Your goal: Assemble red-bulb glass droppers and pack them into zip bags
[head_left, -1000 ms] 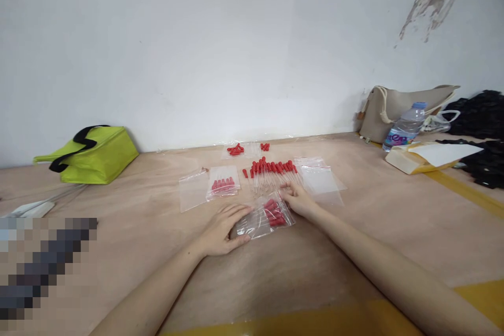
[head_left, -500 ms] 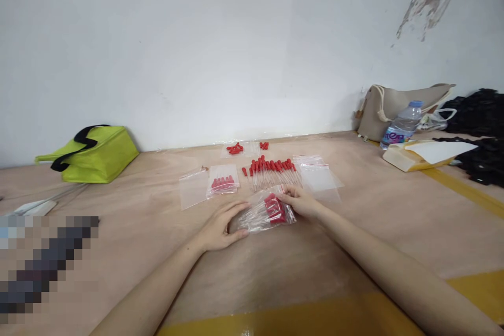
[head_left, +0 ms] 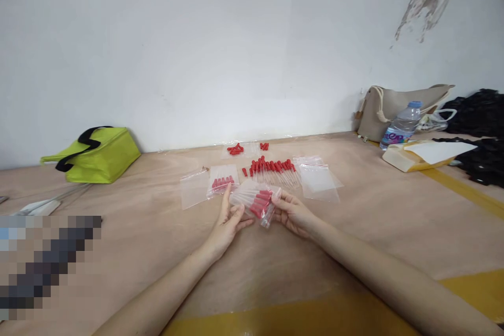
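Between my hands a clear zip bag of red-bulbed droppers (head_left: 252,199) is held up, tilted, just above the table. My left hand (head_left: 230,220) grips its left end, thumb in front and fingers behind. My right hand (head_left: 291,212) pinches the bag's right edge near the red bulbs. Behind it lies a spread of loose droppers (head_left: 271,168), red bulbs pointing to the wall. To the left rests a filled bag of droppers (head_left: 223,176) beside a flat clear bag (head_left: 193,189). On the right is a stack of flat zip bags (head_left: 318,181).
Loose red bulbs (head_left: 236,149) lie near the wall. A lime-green bag (head_left: 104,157) with black straps stands at left. At right are a beige bag (head_left: 388,110), a water bottle (head_left: 401,126), an open paper packet (head_left: 417,157) and black material (head_left: 480,115).
The bag of droppers has been lifted and tilted, its bulbs now aligned in a row. My left hand has closed onto its left end; my right hand keeps the right edge.
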### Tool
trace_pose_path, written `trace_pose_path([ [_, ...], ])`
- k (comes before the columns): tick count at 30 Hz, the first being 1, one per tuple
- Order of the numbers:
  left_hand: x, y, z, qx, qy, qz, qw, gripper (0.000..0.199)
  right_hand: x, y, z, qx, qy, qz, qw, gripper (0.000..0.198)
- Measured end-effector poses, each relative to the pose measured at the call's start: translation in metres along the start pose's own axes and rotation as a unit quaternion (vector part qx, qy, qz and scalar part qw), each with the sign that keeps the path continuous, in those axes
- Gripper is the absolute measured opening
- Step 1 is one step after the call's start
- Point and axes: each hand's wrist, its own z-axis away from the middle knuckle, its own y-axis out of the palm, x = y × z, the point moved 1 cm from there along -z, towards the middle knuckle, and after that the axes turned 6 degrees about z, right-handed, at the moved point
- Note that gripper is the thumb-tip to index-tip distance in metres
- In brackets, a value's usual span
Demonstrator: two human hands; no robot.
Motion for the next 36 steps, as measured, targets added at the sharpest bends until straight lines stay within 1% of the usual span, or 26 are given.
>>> trace_pose_path([
  [2,0.003,0.001,-0.001,-0.041,0.023,0.027,0.999,0.055,-0.008,0.009,0.005,0.029,0.021,0.02,0.999,0.029],
  [5,0.003,-0.009,-0.005,-0.149,0.044,0.049,0.987,0.033,-0.016,0.015,0.008,0.079,0.053,0.082,0.992,0.028],
  [7,-0.005,-0.022,-0.009,-0.2,0.04,0.059,0.977,0.029,-0.017,0.015,0.008,0.093,0.065,0.118,0.986,0.027],
  [8,-0.011,-0.03,-0.013,-0.204,0.028,0.057,0.977,0.029,-0.016,0.013,0.007,0.087,0.069,0.126,0.986,0.028],
  [9,-0.018,-0.037,-0.019,-0.2,0.006,0.049,0.978,0.029,-0.014,0.01,0.006,0.074,0.072,0.128,0.986,0.029],
  [10,-0.026,-0.044,-0.026,-0.184,-0.019,0.033,0.982,0.028,-0.012,0.007,0.004,0.056,0.073,0.124,0.988,0.03],
  [11,-0.035,-0.05,-0.034,-0.174,-0.027,0.011,0.984,0.026,-0.009,0.003,0.002,0.037,0.074,0.116,0.99,0.031],
  [13,-0.052,-0.061,-0.055,-0.18,-0.01,-0.055,0.982,0.025,-0.005,-0.004,-0.001,0.005,0.077,0.096,0.992,0.03],
  [14,-0.058,-0.065,-0.067,-0.165,-0.033,-0.093,0.981,0.026,-0.003,-0.007,-0.003,-0.003,0.08,0.086,0.993,0.03],
  [16,-0.068,-0.069,-0.092,-0.134,-0.071,-0.116,0.981,0.029,0.0,-0.013,-0.004,-0.005,0.088,0.072,0.993,0.029],
  [19,-0.072,-0.073,-0.125,-0.093,-0.117,-0.157,0.976,0.031,0.002,-0.018,-0.004,0.008,0.101,0.067,0.993,0.028],
  [22,-0.068,-0.076,-0.148,-0.075,-0.149,-0.215,0.962,0.032,0.002,-0.018,-0.004,0.014,0.103,0.068,0.992,0.028],
  [24,-0.062,-0.077,-0.158,-0.076,-0.164,-0.269,0.946,0.033,0.001,-0.018,-0.004,0.014,0.099,0.066,0.993,0.029],
  [26,-0.057,-0.077,-0.164,-0.089,-0.169,-0.333,0.924,0.036,0.001,-0.017,-0.004,0.015,0.098,0.065,0.993,0.029],
  [30,-0.057,-0.082,-0.169,-0.137,-0.151,-0.468,0.86,0.044,0.002,-0.017,-0.004,0.018,0.1,0.067,0.993,0.03],
  [33,-0.064,-0.096,-0.16,-0.182,-0.11,-0.557,0.803,0.045,0.002,-0.018,-0.004,0.023,0.099,0.068,0.992,0.029],
  [36,-0.067,-0.113,-0.137,-0.223,-0.083,-0.618,0.75,0.043,0.001,-0.018,-0.005,0.028,0.098,0.068,0.993,0.029],
])
